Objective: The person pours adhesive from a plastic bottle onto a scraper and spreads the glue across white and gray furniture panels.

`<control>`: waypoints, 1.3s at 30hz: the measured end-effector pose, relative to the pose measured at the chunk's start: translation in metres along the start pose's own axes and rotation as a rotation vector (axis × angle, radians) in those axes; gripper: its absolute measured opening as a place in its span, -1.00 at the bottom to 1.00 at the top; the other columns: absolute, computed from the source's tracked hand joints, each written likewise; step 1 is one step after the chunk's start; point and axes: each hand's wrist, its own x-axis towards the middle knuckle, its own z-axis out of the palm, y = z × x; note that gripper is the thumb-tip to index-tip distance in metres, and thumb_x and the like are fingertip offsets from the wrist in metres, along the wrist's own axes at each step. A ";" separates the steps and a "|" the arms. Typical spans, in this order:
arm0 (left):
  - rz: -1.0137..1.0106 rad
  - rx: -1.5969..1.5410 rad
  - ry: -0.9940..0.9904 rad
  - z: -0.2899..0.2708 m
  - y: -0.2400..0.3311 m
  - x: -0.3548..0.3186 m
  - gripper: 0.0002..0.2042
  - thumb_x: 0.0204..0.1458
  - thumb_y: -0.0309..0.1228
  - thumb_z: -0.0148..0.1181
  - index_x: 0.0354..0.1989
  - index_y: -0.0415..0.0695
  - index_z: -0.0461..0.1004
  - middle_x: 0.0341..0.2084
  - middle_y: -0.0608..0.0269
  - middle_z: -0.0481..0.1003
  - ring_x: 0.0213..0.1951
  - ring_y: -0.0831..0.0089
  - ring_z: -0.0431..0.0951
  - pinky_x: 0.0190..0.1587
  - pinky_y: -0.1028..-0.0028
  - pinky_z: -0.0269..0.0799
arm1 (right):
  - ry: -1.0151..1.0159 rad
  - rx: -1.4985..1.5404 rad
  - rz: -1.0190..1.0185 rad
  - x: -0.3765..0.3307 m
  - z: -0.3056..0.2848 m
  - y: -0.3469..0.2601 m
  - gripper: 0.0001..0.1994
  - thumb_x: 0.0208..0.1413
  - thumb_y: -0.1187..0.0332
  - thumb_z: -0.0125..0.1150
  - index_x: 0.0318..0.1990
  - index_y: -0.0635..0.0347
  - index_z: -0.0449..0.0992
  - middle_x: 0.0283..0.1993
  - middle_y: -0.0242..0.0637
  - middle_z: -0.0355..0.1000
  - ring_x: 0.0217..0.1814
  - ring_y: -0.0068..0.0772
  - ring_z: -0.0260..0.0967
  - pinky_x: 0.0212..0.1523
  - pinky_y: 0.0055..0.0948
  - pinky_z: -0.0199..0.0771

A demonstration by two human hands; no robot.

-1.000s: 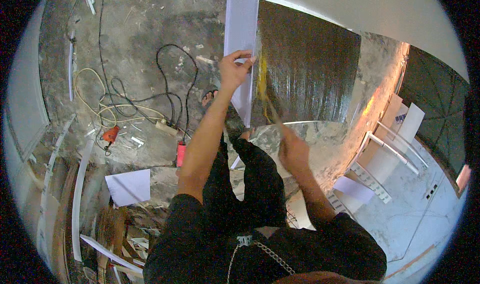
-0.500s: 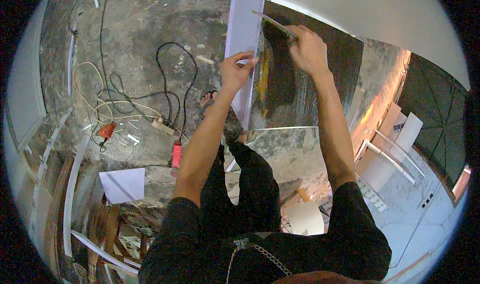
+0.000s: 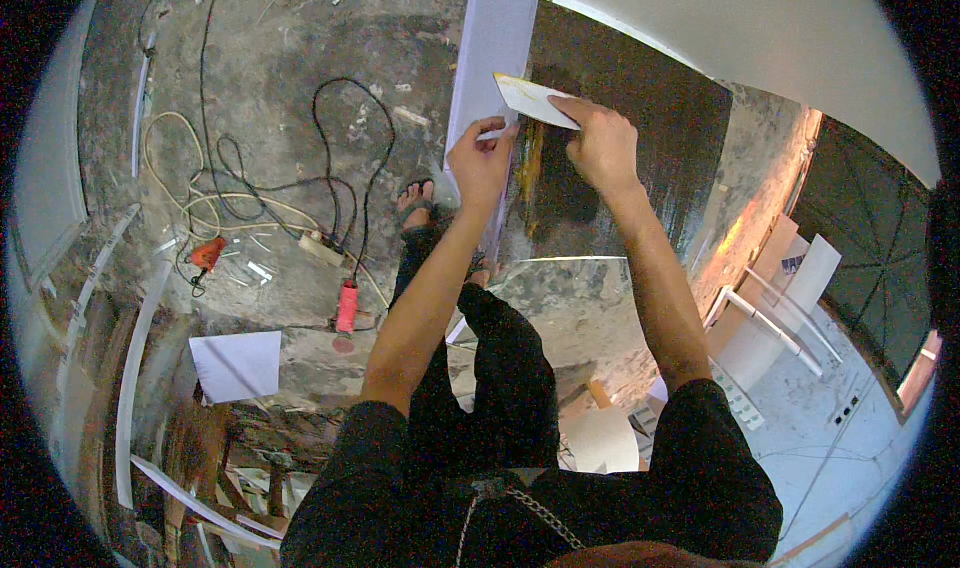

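Note:
My right hand (image 3: 607,150) grips a thin, flat white spreader (image 3: 533,101) with yellow smears along its far edge. The spreader is held over the long white strip (image 3: 492,43), its tip above the strip's face. Closed at the right edge of that strip is my left hand (image 3: 481,168), thumb and fingers pinched around the edge; exactly what lies between the fingertips is partly hidden. Beside the strip, to its right, is a dark sheet (image 3: 625,88) with a yellow glue-like streak (image 3: 533,158) near its left side.
Black and cream cables (image 3: 240,208) tangle across the concrete floor on the left, near an orange plug (image 3: 207,255) and a red tool (image 3: 346,306). A large white panel (image 3: 740,18) fills the upper right. White offcuts (image 3: 235,366) lie lower left.
My right hand has come down and slightly left, turning the spreader so its flat face shows and its tip sits lower over the strip. My left hand has shifted slightly.

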 end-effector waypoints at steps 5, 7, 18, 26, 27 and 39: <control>-0.068 -0.022 0.017 -0.025 -0.029 -0.071 -0.71 0.11 -0.33 0.36 -0.07 -0.24 0.61 -0.28 0.20 0.65 -0.30 0.50 0.63 -0.15 0.49 0.52 | -0.153 -0.019 0.106 0.014 -0.020 -0.007 -0.42 -0.23 0.59 0.15 0.05 -0.13 0.62 0.01 -0.20 0.56 -0.05 0.00 0.54 0.01 -0.13 0.56; -0.121 -0.108 0.035 -0.026 -0.045 -0.089 -0.71 0.14 -0.33 0.33 -0.05 -0.26 0.60 -0.26 0.21 0.64 -0.26 0.50 0.62 -0.11 0.49 0.50 | -0.197 -0.068 0.133 0.017 -0.019 -0.003 -0.42 -0.21 0.59 0.14 0.06 -0.13 0.61 0.04 -0.21 0.55 -0.02 0.01 0.53 0.03 -0.13 0.55; -0.251 -0.418 0.146 -0.087 -0.123 -0.136 -0.66 0.31 -0.27 0.09 0.06 -0.31 0.51 -0.06 0.14 0.58 -0.06 0.39 0.58 0.03 0.44 0.45 | -0.095 0.049 0.025 -0.082 0.016 -0.026 -0.35 -0.28 0.67 0.17 0.09 -0.09 0.59 0.11 -0.26 0.54 0.07 -0.09 0.51 0.02 -0.22 0.56; -0.124 -0.275 0.305 -0.168 -0.183 -0.149 -0.65 0.33 -0.25 0.04 0.09 -0.29 0.49 -0.06 0.15 0.56 -0.05 0.42 0.57 -0.02 0.42 0.48 | -0.104 0.051 0.016 -0.158 0.047 -0.038 -0.29 -0.30 0.67 0.17 0.14 -0.13 0.55 0.13 -0.27 0.52 0.08 -0.11 0.51 0.02 -0.25 0.57; -0.111 -0.287 0.326 -0.174 -0.191 -0.153 -0.65 0.34 -0.25 0.04 0.09 -0.29 0.49 -0.07 0.16 0.56 -0.06 0.42 0.56 -0.02 0.42 0.48 | -0.095 0.016 -0.001 -0.166 0.050 -0.037 -0.33 -0.28 0.63 0.21 0.14 -0.11 0.55 0.12 -0.28 0.53 0.06 -0.09 0.52 0.01 -0.21 0.57; -0.091 -0.350 0.368 -0.199 -0.256 -0.220 -0.62 0.33 -0.23 0.05 0.11 -0.30 0.48 -0.05 0.10 0.57 -0.08 0.40 0.58 -0.02 0.47 0.48 | -0.024 0.007 -0.072 -0.241 0.078 -0.054 -0.41 -0.20 0.62 0.22 0.08 -0.09 0.59 0.09 -0.27 0.54 0.04 -0.10 0.52 -0.02 -0.16 0.57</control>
